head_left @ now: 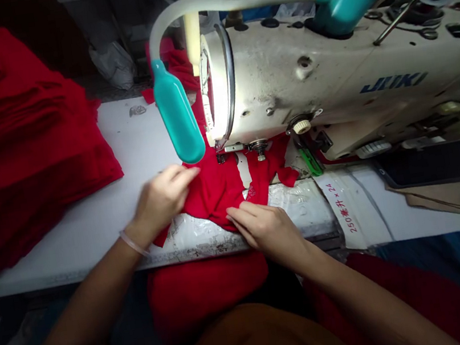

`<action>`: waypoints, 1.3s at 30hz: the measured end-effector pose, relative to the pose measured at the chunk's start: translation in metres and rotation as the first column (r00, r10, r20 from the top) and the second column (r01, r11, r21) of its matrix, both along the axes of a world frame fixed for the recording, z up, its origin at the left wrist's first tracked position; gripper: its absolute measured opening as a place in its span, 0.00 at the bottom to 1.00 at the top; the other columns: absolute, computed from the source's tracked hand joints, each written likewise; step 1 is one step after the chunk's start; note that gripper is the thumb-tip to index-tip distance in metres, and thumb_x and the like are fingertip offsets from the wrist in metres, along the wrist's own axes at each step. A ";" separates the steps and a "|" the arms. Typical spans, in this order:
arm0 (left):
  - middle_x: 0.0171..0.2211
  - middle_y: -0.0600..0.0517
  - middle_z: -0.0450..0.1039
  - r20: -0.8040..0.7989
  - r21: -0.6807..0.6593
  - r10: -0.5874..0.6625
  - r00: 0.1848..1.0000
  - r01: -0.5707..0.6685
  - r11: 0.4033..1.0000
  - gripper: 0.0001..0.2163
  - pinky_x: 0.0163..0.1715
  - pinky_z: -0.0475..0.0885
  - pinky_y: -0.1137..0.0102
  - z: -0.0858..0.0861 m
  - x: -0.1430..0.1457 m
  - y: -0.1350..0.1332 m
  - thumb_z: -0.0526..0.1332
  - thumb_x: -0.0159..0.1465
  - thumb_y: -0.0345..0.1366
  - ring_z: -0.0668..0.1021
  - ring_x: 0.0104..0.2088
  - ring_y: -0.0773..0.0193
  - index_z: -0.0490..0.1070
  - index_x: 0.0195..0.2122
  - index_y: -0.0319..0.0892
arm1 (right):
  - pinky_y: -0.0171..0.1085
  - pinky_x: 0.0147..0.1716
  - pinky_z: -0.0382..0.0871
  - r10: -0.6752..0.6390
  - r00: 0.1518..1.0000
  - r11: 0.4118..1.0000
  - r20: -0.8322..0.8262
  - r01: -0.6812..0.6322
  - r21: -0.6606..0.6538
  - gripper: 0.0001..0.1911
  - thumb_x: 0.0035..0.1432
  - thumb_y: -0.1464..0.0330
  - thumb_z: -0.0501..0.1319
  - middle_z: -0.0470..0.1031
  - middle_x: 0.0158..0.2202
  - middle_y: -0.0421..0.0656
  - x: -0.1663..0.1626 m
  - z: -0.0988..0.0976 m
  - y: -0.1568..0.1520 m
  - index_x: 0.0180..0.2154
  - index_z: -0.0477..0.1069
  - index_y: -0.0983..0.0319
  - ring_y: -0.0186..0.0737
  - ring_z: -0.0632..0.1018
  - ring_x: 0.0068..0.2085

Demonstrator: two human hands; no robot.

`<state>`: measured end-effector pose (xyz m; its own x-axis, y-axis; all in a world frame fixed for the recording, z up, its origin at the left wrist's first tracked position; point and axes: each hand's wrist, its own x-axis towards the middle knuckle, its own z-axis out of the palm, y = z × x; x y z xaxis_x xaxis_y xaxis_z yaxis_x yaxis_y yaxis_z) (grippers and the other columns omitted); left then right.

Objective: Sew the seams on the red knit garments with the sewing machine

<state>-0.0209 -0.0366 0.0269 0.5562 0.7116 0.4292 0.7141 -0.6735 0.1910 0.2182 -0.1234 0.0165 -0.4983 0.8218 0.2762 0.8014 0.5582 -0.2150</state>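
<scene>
The red knit fabric (220,194) lies directly in front of the Juki sewing machine (319,72), with its far part running under the presser foot (259,148). It looks soft, light and stretchy, so it will probably slump and drift rather than hold a shape. Broad, flat contact close to the foot would suit it better than a pinched edge, which could drag it out of line. The left hand (160,200) lies spread on the fabric, though blur makes its exact contact hard to judge. The right hand (265,233) presses flat on the cloth with its fingers close together, and neither hand pinches. In front of the machine, a crinkled plastic sheet (209,234) lies under the cloth on the desk (71,236). Left of the machine sits a tall stack of red fabric (15,152), and to its right a dark phone (431,164) rests on brown paper (454,202). A teal lamp head (176,111) hangs just left of the machine's front end.
</scene>
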 end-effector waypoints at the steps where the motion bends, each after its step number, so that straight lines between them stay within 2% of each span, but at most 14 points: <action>1: 0.51 0.47 0.76 -0.019 -0.001 -0.149 0.989 0.149 0.989 0.16 0.52 0.71 0.64 -0.001 0.014 -0.003 0.51 0.73 0.34 0.77 0.52 0.59 0.71 0.57 0.45 | 0.34 0.27 0.56 0.036 0.998 0.999 -0.045 -0.037 -0.024 0.13 0.69 0.71 0.52 0.72 0.28 0.40 0.002 0.003 -0.004 0.40 0.76 0.61 0.32 0.70 0.27; 3: 0.53 0.48 0.76 -0.035 -0.028 -0.373 0.927 0.372 0.928 0.17 0.60 0.64 0.58 -0.003 0.038 -0.009 0.51 0.74 0.34 0.75 0.56 0.59 0.67 0.61 0.45 | 0.31 0.30 0.61 0.060 0.984 0.995 -0.169 -0.073 -0.070 0.13 0.69 0.71 0.52 0.74 0.30 0.41 0.013 0.009 -0.008 0.40 0.76 0.61 0.31 0.73 0.29; 5: 0.47 0.49 0.80 0.011 -0.060 -0.422 0.907 0.422 0.905 0.15 0.59 0.65 0.60 -0.004 0.055 -0.011 0.52 0.74 0.36 0.80 0.48 0.62 0.69 0.58 0.43 | 0.30 0.35 0.65 -0.010 0.954 0.994 -0.300 -0.022 -0.103 0.12 0.69 0.71 0.53 0.77 0.33 0.42 0.033 0.011 -0.008 0.39 0.75 0.62 0.32 0.76 0.33; 8: 0.38 0.50 0.82 0.109 -0.116 -0.320 0.941 0.332 0.936 0.12 0.43 0.71 0.68 -0.008 0.065 -0.010 0.54 0.73 0.37 0.82 0.36 0.64 0.77 0.46 0.41 | 0.32 0.38 0.67 -0.215 0.915 0.975 -0.342 0.183 -0.124 0.12 0.68 0.68 0.53 0.77 0.34 0.43 0.073 0.007 0.007 0.36 0.73 0.62 0.34 0.77 0.35; 11: 0.39 0.50 0.82 0.273 -0.283 -0.187 0.944 0.264 0.922 0.11 0.40 0.73 0.69 -0.011 0.069 -0.007 0.58 0.70 0.38 0.82 0.38 0.61 0.80 0.42 0.41 | 0.38 0.42 0.68 -0.480 0.871 0.876 -0.110 0.481 -0.010 0.12 0.67 0.65 0.54 0.76 0.40 0.51 0.108 -0.003 0.033 0.37 0.74 0.65 0.43 0.77 0.41; 16: 0.40 0.49 0.82 0.486 -0.671 0.182 0.855 0.232 0.704 0.12 0.44 0.76 0.69 -0.008 0.069 -0.001 0.65 0.64 0.43 0.83 0.41 0.57 0.82 0.40 0.40 | 0.46 0.40 0.70 -0.672 0.656 0.707 0.343 0.707 0.032 0.16 0.64 0.75 0.49 0.74 0.43 0.64 0.114 -0.013 0.072 0.47 0.71 0.74 0.57 0.77 0.45; 21: 0.41 0.47 0.82 0.526 -0.761 0.293 0.798 0.289 0.581 0.16 0.48 0.76 0.65 -0.004 0.062 0.004 0.68 0.60 0.48 0.82 0.44 0.54 0.82 0.40 0.41 | 0.46 0.43 0.70 -0.709 0.644 0.661 0.289 0.749 -0.047 0.22 0.59 0.80 0.48 0.74 0.46 0.63 0.110 -0.003 0.067 0.53 0.69 0.74 0.55 0.78 0.46; 23: 0.41 0.47 0.82 0.539 -0.776 0.328 0.776 0.306 0.551 0.16 0.48 0.76 0.65 -0.005 0.060 0.005 0.68 0.59 0.49 0.82 0.44 0.54 0.83 0.39 0.41 | 0.46 0.46 0.70 -0.720 0.687 0.678 0.100 0.727 -0.113 0.23 0.60 0.77 0.49 0.75 0.46 0.58 0.117 -0.003 0.049 0.55 0.68 0.68 0.51 0.77 0.46; 25: 0.40 0.47 0.82 0.548 -0.789 0.361 0.755 0.323 0.523 0.16 0.48 0.76 0.65 -0.006 0.058 0.007 0.69 0.58 0.50 0.81 0.43 0.55 0.83 0.38 0.42 | 0.44 0.43 0.71 -0.712 0.636 0.702 -0.296 0.638 -0.316 0.18 0.63 0.69 0.52 0.76 0.39 0.49 0.121 -0.006 0.026 0.53 0.69 0.62 0.44 0.77 0.40; 27: 0.40 0.47 0.82 0.547 -0.800 0.376 0.748 0.334 0.499 0.17 0.48 0.75 0.65 -0.007 0.058 0.009 0.70 0.57 0.50 0.81 0.43 0.56 0.83 0.39 0.42 | 0.39 0.34 0.72 -0.685 0.319 0.724 -0.654 0.398 -0.564 0.16 0.62 0.57 0.58 0.73 0.33 0.42 0.116 -0.013 0.003 0.48 0.70 0.58 0.38 0.75 0.32; 29: 0.40 0.47 0.82 0.539 -0.807 0.368 0.758 0.339 0.483 0.17 0.48 0.75 0.65 -0.006 0.058 0.010 0.70 0.57 0.50 0.81 0.43 0.56 0.83 0.39 0.42 | 0.33 0.21 0.65 -0.716 -0.003 0.696 -0.698 0.074 -0.714 0.21 0.57 0.50 0.63 0.71 0.30 0.39 0.102 -0.019 -0.015 0.44 0.69 0.58 0.32 0.70 0.24; 30: 0.40 0.47 0.82 0.535 -0.810 0.363 0.763 0.341 0.476 0.18 0.48 0.75 0.66 -0.006 0.059 0.010 0.70 0.56 0.50 0.81 0.43 0.56 0.83 0.39 0.42 | 0.30 0.17 0.59 -0.750 -0.079 0.661 -0.657 -0.078 -0.746 0.23 0.55 0.49 0.64 0.70 0.28 0.38 0.092 -0.021 -0.021 0.43 0.68 0.59 0.29 0.66 0.20; 34: 0.40 0.47 0.82 0.527 -0.821 0.370 0.765 0.344 0.456 0.18 0.46 0.75 0.66 -0.001 0.062 0.009 0.70 0.56 0.51 0.81 0.42 0.56 0.82 0.39 0.40 | 0.27 0.13 0.53 -0.821 -0.027 0.522 -0.570 -0.441 -0.730 0.22 0.50 0.56 0.70 0.70 0.27 0.35 0.052 -0.018 -0.022 0.38 0.64 0.60 0.25 0.61 0.17; 39: 0.38 0.48 0.82 0.524 -0.811 0.370 0.767 0.316 0.493 0.15 0.44 0.76 0.67 0.006 0.064 0.007 0.70 0.57 0.48 0.81 0.40 0.58 0.82 0.37 0.42 | 0.23 0.15 0.44 -0.871 0.054 0.374 -0.488 -0.571 -0.731 0.24 0.52 0.52 0.68 0.65 0.27 0.33 0.025 -0.007 -0.003 0.41 0.64 0.60 0.23 0.57 0.19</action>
